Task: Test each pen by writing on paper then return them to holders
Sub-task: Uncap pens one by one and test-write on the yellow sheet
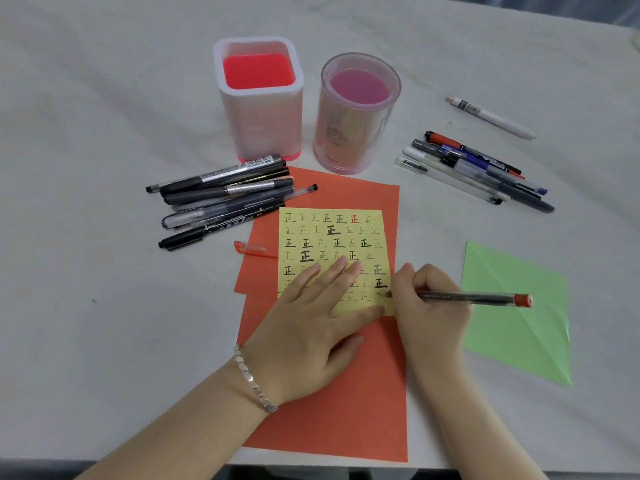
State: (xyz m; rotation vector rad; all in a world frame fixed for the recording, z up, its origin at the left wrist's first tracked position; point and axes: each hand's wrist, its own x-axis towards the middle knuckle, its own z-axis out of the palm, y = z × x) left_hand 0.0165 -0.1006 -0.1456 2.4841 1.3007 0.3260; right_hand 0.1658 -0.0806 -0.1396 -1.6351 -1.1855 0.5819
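At the lower right corner of the yellow paper (346, 237), the right hand (429, 306) grips a red-ended pen (474, 297) near its tip, fingers curled round it. The pen lies almost level, tip pointing left onto the paper, red end pointing right. The left hand (311, 327) lies flat, fingers straight, pressing the paper onto a red sheet (329, 410). Beyond stand a square holder (259, 116) and a round holder (356, 126).

A white table (104, 306) bears a square holder (259, 126) and a round holder (353, 133) at upper centre. A heap of dark pens (221, 202) lies left, mixed pens (474, 168) right, and a lone white pen (491, 117) upper right. Orange paper (329, 393) lies at centre, green paper (512, 313) at right.
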